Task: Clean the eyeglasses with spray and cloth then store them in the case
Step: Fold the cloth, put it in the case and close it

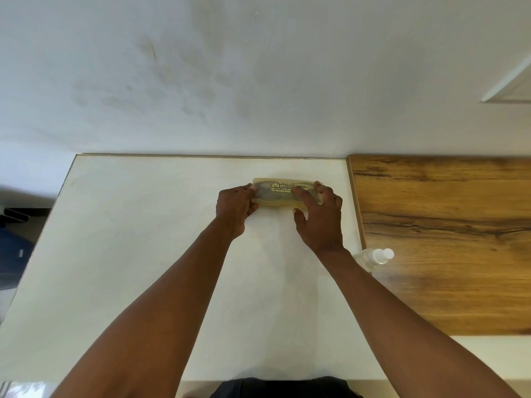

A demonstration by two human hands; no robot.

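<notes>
Near the back edge of the white bench (143, 254), the case (283, 193) lay shut, something dark inside, likely the eyeglasses. The left hand (234, 206) and right hand (320, 216) each clasped one end of it, fingers curled over the lid. The spray (373, 258) stood at the bench's right edge; no cloth showed, so the task looked either nearly finished or not yet begun.

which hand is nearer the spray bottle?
Right. The right hand grips the right end of the case, with the bottle just beyond its wrist. The left hand grips the case's left end, farther away.
</notes>
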